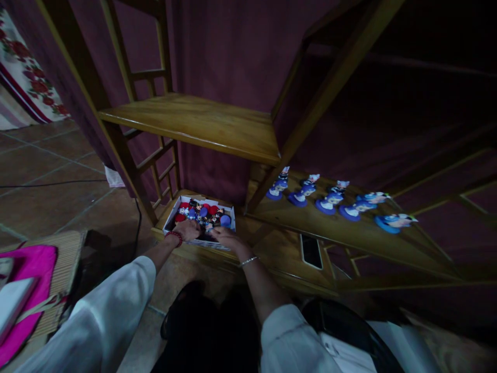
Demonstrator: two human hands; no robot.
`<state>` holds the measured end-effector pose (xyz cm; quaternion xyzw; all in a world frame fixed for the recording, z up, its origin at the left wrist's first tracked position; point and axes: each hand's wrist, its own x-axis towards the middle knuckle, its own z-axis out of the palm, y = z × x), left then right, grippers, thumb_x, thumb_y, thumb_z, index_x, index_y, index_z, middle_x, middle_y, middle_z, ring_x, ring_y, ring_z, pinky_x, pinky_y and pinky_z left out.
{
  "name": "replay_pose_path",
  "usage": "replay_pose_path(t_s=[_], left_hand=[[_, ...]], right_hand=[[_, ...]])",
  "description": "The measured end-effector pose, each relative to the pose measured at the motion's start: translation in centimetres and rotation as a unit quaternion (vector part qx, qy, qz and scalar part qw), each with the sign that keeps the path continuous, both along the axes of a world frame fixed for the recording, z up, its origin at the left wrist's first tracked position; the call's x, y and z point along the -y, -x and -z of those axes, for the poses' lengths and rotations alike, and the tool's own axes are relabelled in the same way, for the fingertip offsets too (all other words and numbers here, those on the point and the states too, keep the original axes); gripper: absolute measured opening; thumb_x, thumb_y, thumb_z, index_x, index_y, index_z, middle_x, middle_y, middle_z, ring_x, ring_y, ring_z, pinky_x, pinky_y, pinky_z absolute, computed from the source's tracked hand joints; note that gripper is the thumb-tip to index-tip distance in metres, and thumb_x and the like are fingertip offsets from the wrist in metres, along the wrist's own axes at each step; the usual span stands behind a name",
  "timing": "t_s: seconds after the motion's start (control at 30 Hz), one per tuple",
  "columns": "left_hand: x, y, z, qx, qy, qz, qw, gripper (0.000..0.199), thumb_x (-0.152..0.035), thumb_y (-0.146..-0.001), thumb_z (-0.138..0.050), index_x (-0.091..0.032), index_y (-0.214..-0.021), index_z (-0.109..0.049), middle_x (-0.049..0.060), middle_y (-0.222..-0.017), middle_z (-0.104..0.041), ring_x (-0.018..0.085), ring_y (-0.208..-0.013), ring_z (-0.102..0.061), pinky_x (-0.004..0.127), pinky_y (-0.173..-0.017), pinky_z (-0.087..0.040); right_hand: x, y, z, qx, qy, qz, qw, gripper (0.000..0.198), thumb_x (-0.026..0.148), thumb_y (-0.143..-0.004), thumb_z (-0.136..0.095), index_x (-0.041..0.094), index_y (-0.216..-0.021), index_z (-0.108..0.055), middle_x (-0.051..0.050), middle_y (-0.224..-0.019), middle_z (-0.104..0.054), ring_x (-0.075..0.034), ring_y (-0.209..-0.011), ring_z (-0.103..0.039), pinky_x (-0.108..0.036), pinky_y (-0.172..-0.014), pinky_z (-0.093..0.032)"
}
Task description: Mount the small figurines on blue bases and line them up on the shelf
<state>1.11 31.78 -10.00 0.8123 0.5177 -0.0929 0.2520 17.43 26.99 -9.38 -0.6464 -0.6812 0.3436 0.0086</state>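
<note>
A shallow white cardboard box (pixel 171 218) sits on the lower wooden shelf, filled with several small figurines (pixel 214 213) with red, blue and purple parts. My left hand (pixel 188 230), with a red bead bracelet at the wrist, reaches over the box's near left side. Its fingers are curled down among the figurines. From the near right side my right hand (pixel 225 237) reaches in, a silver bracelet on its wrist. Those fingers are bent together, pointing left, close to the left hand. What either hand grips is too small and dark to make out.
Several figurines on round blue and purple bases (pixel 329 202) stand in a row on the raised shelf to the right. A phone (pixel 311 251) lies on the lower shelf. Overhead juts an upper shelf board (pixel 194 122). A pink cloth (pixel 34 290) lies on a woven seat at left.
</note>
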Motion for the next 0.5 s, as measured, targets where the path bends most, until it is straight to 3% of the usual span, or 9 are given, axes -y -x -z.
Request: replay_pose_path(t_s=[0.13,0.33,0.5], left_hand=[[-0.1,-0.2,-0.1,-0.005,0.0,0.01,1.0,0.028,-0.025,-0.073,-0.042,-0.025,-0.085,-0.067,0.005,-0.094,-0.066,0.021,-0.089,-0.059,0.03,-0.074,-0.045],[0.1,-0.2,-0.4,-0.01,-0.002,0.017,1.0,0.028,-0.03,-0.073,-0.043,-0.026,-0.088,-0.067,0.004,-0.095,-0.066,0.02,-0.089,-0.059,0.029,-0.074,-0.045],[0.2,-0.2,-0.2,-0.013,-0.015,0.018,1.0,0.029,-0.029,-0.074,-0.042,-0.027,-0.089,-0.067,0.004,-0.097,-0.066,0.021,-0.091,-0.058,0.029,-0.074,-0.044]], right_hand=[[-1.4,0.4,1.5,0.089,0.021,0.026,0.995,0.02,0.023,-0.073,-0.054,0.016,-0.087,-0.066,-0.007,-0.09,-0.066,-0.016,-0.081,-0.059,-0.022,-0.065,-0.041],[-2.4,1.4,2.5,0.134,0.003,0.035,0.99,0.029,0.022,-0.068,-0.06,0.015,-0.095,-0.065,-0.014,-0.102,-0.063,-0.025,-0.092,-0.059,-0.027,-0.072,-0.044],[-2.7,2.3,2.8,0.162,-0.031,0.025,0.986,0.03,0.013,-0.068,-0.056,0.014,-0.096,-0.065,-0.016,-0.099,-0.064,-0.026,-0.092,-0.06,-0.03,-0.071,-0.047]])
